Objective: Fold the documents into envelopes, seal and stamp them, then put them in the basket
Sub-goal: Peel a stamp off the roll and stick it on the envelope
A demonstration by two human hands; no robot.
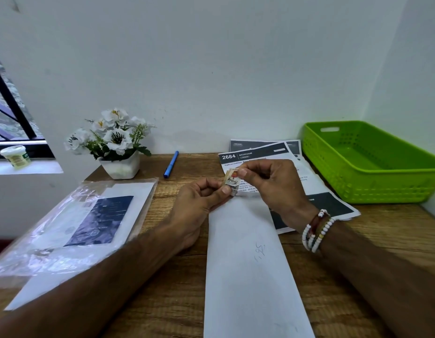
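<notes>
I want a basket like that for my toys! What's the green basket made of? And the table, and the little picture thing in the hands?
The green basket looks like moulded plastic: bright, smooth, slightly glossy, with rows of holes. The table looks like wood or wood-look laminate: matte, brown grain streaks. The stamp seems thin printed paper with toothed edges.

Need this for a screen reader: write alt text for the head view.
Left hand and right hand pinch a small stamp above a white envelope on a wooden desk. Printed documents and a green basket lie to the right.
</notes>
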